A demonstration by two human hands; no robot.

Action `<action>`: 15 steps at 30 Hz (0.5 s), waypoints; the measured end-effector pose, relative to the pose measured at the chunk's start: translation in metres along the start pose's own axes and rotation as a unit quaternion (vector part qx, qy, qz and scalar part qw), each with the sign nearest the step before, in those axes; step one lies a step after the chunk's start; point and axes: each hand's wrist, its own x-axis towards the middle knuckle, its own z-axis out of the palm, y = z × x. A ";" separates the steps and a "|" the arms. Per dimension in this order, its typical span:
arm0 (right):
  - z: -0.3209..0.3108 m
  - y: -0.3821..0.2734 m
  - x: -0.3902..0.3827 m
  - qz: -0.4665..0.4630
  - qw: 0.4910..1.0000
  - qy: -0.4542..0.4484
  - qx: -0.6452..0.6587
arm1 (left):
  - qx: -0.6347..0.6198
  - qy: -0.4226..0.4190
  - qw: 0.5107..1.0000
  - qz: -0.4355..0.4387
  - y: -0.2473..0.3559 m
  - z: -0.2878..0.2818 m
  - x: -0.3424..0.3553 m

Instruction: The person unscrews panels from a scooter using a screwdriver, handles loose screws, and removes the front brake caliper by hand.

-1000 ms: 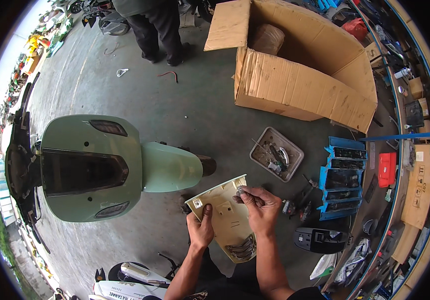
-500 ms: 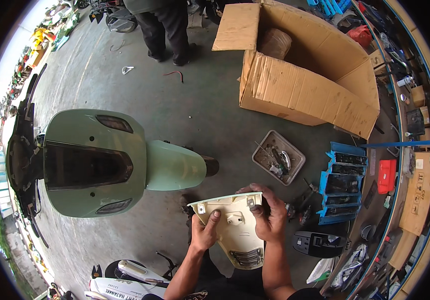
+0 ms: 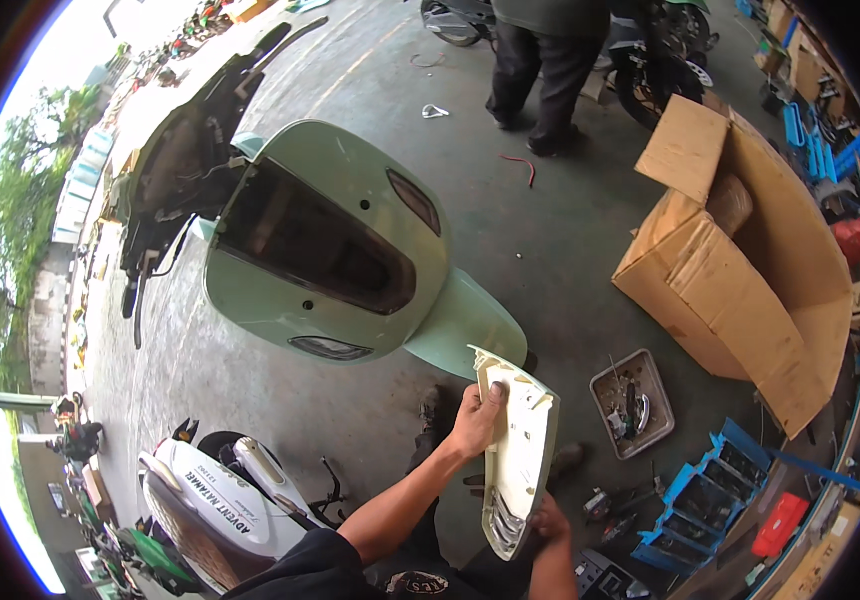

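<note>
A cream plastic scooter body panel [image 3: 523,440] is held in front of me, its inner side with clips and a vent grille at the lower end showing. My left hand [image 3: 476,420] pinches its upper left edge, the thumb pressed on the inner face. Low at its right edge is my right hand [image 3: 548,525], its fingers partly hidden by the panel and blurred. Just beyond the panel's upper end stands a pale green scooter [image 3: 350,240], with a green front mudguard [image 3: 470,325] and a dark centre piece on its front.
A large open cardboard box [image 3: 720,300] stands at the right. Nearer lie a metal tray [image 3: 665,400] of tools and a blue parts rack [image 3: 700,500]. A white scooter [image 3: 220,495] is at the lower left. A person [image 3: 550,70] stands at the back.
My view has swung left, so the scooter and box appear further right. The panel has turned more edge-on. My right hand has gone from its upper right corner to its lower end.
</note>
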 end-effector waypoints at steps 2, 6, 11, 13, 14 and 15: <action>0.023 -0.002 0.025 -0.003 0.998 -0.041 -0.052 | 0.013 -0.118 0.992 0.038 0.005 -0.053 0.007; 0.059 -0.050 0.112 -0.156 0.939 0.007 -0.306 | 0.486 0.132 0.817 0.281 0.155 -0.083 0.004; 0.123 -0.073 0.253 -0.336 0.689 0.029 -0.642 | 0.605 0.459 0.526 0.384 0.273 -0.205 0.005; 0.154 -0.071 0.303 -0.368 0.647 0.048 -0.666 | 0.611 0.491 0.508 0.357 0.292 -0.233 0.028; 0.166 -0.065 0.322 -0.396 0.616 0.066 -0.678 | 0.644 0.476 0.491 0.342 0.297 -0.243 0.033; 0.170 -0.057 0.336 -0.396 0.611 0.064 -0.682 | 0.615 0.477 0.549 0.306 0.300 -0.237 0.038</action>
